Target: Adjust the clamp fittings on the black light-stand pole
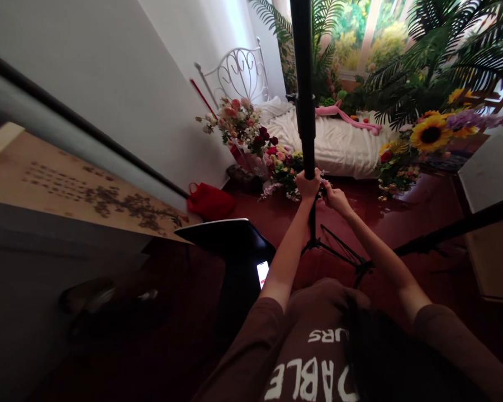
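Note:
A tall black light stand [305, 120] rises in front of me, its thin lower tube reaching down to spread legs on the floor. My left hand [308, 183] is wrapped round the pole, at the lower end of its thick section. Close beside it on the right, my right hand [336, 196] is closed, with thumb and fingers pinched together at the side of the stand. What those fingers hold is too small and too dark to make out. The top of the stand lies outside the view.
A bed [343, 148] with white bedding stands ahead, bordered by flowers [238, 120] and sunflowers [431, 133]. A red bag [209, 200], a black chair [230, 237] and a lit phone [262, 273] are left. Another black pole [456, 226] slants in from the right.

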Demonstrator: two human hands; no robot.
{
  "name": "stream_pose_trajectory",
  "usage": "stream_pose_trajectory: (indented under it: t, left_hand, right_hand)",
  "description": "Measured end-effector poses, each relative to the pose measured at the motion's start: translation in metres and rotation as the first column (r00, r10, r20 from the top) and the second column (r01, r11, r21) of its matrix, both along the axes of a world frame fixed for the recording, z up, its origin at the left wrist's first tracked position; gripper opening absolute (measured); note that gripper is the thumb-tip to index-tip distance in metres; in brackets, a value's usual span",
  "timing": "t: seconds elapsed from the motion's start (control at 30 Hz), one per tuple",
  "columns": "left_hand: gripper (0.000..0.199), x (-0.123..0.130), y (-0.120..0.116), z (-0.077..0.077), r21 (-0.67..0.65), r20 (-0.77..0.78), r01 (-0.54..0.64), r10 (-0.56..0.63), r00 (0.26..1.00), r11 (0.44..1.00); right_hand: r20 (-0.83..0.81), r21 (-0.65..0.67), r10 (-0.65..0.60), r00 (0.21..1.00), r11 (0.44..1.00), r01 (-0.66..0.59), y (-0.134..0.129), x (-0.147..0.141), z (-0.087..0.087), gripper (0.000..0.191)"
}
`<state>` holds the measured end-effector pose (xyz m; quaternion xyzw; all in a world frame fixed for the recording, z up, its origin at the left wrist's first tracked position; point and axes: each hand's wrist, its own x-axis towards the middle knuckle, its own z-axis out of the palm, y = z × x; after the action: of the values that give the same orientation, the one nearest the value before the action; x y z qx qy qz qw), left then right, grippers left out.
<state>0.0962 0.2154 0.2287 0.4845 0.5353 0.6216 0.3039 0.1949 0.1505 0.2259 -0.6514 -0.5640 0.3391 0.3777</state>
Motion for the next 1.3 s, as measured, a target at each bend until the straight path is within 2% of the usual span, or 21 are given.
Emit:
stream_pose_trajectory:
  t: [0.07, 0.17, 0.3, 0.37, 0.47, 0.57, 0.7, 0.77, 0.83, 0.93, 1.0, 1.07, 1.13, 1.2, 1.3]
  left_hand:
    - [0.036, 0.000, 0.000, 0.000, -0.010, -0.007, 0.003, -0.003, 1.000, 1.000]
    - [0.033, 0.000, -0.002, -0.001, -0.023, -0.024, 0.000, 0.000, 1.000, 1.000]
    - [0.034, 0.000, -0.005, -0.001, 0.044, -0.014, -0.002, 0.002, 1.000, 0.999]
    - [0.036, 0.000, -0.009, -0.002, 0.099, 0.005, -0.007, 0.006, 1.000, 0.995]
    - [0.043, 0.000, -0.019, -0.011, 0.141, -0.010, -0.031, 0.033, 0.999, 0.989]
    - [0.046, 0.003, -0.040, -0.037, 0.164, -0.070, -0.068, 0.080, 0.994, 0.984]
    - [0.045, 0.012, -0.083, -0.096, 0.191, -0.149, -0.137, 0.166, 0.975, 0.972]
    - [0.043, 0.021, -0.107, -0.128, 0.156, -0.168, -0.154, 0.180, 0.969, 0.976]
    - [0.040, 0.035, -0.126, -0.155, 0.082, -0.166, -0.122, 0.134, 0.977, 0.989]
    - [0.031, 0.062, -0.146, -0.177, 0.027, -0.173, 0.097, -0.091, 0.981, 0.995]
    - [0.027, 0.084, -0.155, -0.177, 0.040, -0.195, 0.283, -0.270, 0.943, 0.958]
    - [0.026, 0.107, -0.162, -0.166, 0.075, -0.230, 0.446, -0.420, 0.878, 0.892]
    - [0.027, 0.129, -0.170, -0.150, 0.119, -0.273, 0.594, -0.549, 0.790, 0.796]
    - [0.030, 0.152, -0.179, -0.131, 0.154, -0.302, 0.722, -0.663, 0.685, 0.675]
    - [0.039, 0.188, -0.192, -0.105, 0.178, -0.279, 0.836, -0.788, 0.549, 0.519]
  right_hand:
    - [-0.144, -0.073, -0.011, 0.989, 0.997, 0.000, 0.004, -0.002, -0.001, 0.070]
    - [-0.224, -0.070, 0.008, 0.974, 0.997, -0.024, 0.001, -0.003, 0.004, 0.070]
    - [-0.411, -0.077, 0.041, 0.911, 0.994, -0.080, -0.020, -0.005, 0.000, 0.071]
    - [-0.466, -0.113, 0.024, 0.884, 0.990, -0.086, -0.038, -0.005, -0.015, 0.069]
    - [-0.471, -0.162, -0.009, 0.882, 0.984, -0.076, -0.072, 0.000, -0.053, 0.067]
    - [-0.481, -0.279, -0.092, 0.872, 0.959, -0.052, -0.111, 0.018, -0.095, 0.066]
    - [-0.461, -0.417, -0.290, 0.839, 0.905, 0.084, -0.163, 0.060, -0.135, 0.059]
    - [-0.446, -0.488, -0.451, 0.773, 0.847, 0.212, -0.188, 0.084, -0.145, 0.054]
    - [-0.428, -0.523, -0.590, 0.684, 0.779, 0.345, -0.209, 0.106, -0.149, 0.050]
    - [-0.435, -0.474, -0.711, 0.553, 0.703, 0.531, -0.235, 0.131, -0.148, 0.049]
    - [-0.445, -0.409, -0.749, 0.491, 0.658, 0.632, -0.249, 0.139, -0.144, 0.052]
    - [-0.425, -0.340, -0.777, 0.465, 0.613, 0.713, -0.259, 0.142, -0.138, 0.058]
    - [-0.401, -0.272, -0.794, 0.457, 0.580, 0.768, -0.266, 0.142, -0.131, 0.062]
    - [-0.408, -0.223, -0.800, 0.439, 0.554, 0.802, -0.270, 0.144, -0.123, 0.066]
    - [-0.458, -0.180, -0.803, 0.381, 0.504, 0.845, -0.269, 0.158, -0.105, 0.072]
